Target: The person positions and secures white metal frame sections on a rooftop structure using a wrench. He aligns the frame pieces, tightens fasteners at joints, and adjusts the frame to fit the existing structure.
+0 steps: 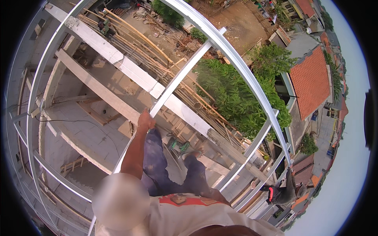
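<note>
My left arm reaches up the picture, and my left hand (146, 120) is closed round a light metal bar (173, 86). This bar runs slantwise up to a long, bright metal beam (236, 55), which bends across the view. A pale, blurred round patch covers the area at my left shoulder. Below the hand are my legs in dusty blue-purple trousers (157, 161). A little brown skin shows beside my right thigh, probably part of my right arm; the right hand itself is not visible. Green tool-like objects (179, 145) lie near my foot, their exact kind unclear.
A co-worker (284, 192) in dark clothes is at the frame on the right. Metal rafters (59, 179) cross the left side above concrete beams (114, 55) and a drop. Bamboo poles (189, 92), a tree (240, 94) and a tiled roof (311, 82) lie farther off.
</note>
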